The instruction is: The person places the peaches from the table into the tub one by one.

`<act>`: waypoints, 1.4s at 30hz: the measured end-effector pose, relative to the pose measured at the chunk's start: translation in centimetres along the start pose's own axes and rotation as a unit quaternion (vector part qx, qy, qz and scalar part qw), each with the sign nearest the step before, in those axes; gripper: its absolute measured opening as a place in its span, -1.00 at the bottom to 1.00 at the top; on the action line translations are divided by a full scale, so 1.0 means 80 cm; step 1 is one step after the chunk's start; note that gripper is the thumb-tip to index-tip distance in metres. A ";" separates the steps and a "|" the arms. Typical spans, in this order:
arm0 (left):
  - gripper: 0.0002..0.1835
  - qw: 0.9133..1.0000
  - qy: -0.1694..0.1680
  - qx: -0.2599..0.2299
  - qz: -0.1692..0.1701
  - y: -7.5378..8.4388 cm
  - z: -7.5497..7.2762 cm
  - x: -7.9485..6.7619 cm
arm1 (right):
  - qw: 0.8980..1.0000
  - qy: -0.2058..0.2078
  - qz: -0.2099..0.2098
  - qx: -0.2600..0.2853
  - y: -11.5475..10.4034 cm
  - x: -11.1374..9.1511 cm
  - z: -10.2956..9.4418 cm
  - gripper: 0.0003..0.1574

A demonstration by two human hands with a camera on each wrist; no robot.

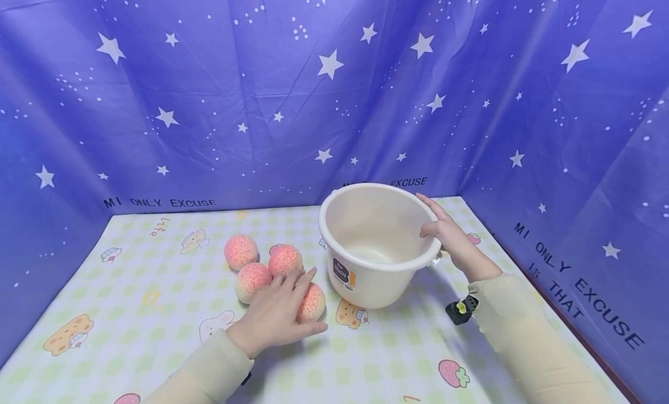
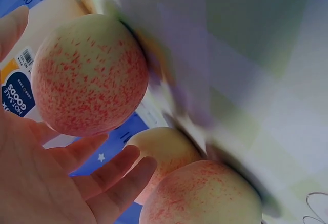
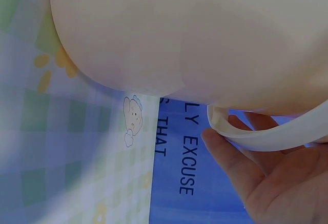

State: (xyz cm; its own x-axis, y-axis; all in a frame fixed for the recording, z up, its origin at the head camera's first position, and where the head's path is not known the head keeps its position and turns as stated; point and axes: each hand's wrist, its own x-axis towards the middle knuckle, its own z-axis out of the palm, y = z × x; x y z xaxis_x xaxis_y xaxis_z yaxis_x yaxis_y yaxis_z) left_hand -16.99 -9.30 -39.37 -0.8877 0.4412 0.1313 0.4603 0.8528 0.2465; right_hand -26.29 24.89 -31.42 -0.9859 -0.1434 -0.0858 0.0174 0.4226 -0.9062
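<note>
My left hand [image 1: 274,314] reaches over several pink and cream peaches, its fingers spread and only loosely bent. Closest to its palm is one peach [image 1: 314,302], between the thumb and the other fingers; in the left wrist view that peach [image 2: 89,80] has its surface largely uncovered. Beyond the fingertips sit a second peach [image 1: 285,258] and, to the left, a third [image 1: 253,283]. At the right, my right hand [image 1: 457,241] grips the rim of a cream plastic bucket [image 1: 384,285], thumb over the edge. The bucket tilts toward me, its visible inside bare. Its white handle [image 3: 277,138] crosses the right palm.
Another peach [image 1: 241,252] lies at the far left of the group. A checked cartoon tablecloth [image 1: 151,334] covers the table. Blue star-printed curtains [image 1: 272,148] enclose the back and sides. A small black device [image 1: 461,311] hangs at the right wrist.
</note>
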 end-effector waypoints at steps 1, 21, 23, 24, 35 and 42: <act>0.07 1.000 0.000 0.000 0.001 0.000 0.000 0.000 | 1.000 0.001 -0.001 -0.002 0.000 0.000 0.000 0.22; -0.03 1.000 0.003 -0.006 0.007 0.002 0.010 0.001 | 1.000 -0.003 -0.004 0.003 0.000 -0.003 -0.002 0.23; -0.06 1.000 0.005 -0.011 0.008 0.003 0.011 0.001 | 1.000 -0.003 -0.003 0.004 0.000 -0.003 -0.002 0.23; -0.07 1.000 0.006 -0.011 0.008 0.003 0.011 0.001 | 1.000 -0.002 -0.003 0.002 0.000 -0.003 -0.002 0.22; -0.16 0.999 0.023 -0.012 0.021 0.002 0.017 0.003 | 1.000 0.004 -0.007 -0.001 0.001 -0.001 -0.001 0.18; -0.19 0.999 0.028 -0.023 0.025 0.003 0.019 0.004 | 1.000 0.005 -0.007 -0.006 0.001 0.000 0.000 0.18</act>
State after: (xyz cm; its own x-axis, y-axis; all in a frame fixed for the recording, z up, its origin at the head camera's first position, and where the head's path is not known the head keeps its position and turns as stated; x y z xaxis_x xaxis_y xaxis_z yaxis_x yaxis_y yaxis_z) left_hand -17.15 -8.57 -40.72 -0.8626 0.4656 0.1980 0.5051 0.8154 0.2829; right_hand -26.26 24.91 -31.50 -0.9877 -0.1400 -0.0690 0.0019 0.4316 -0.9021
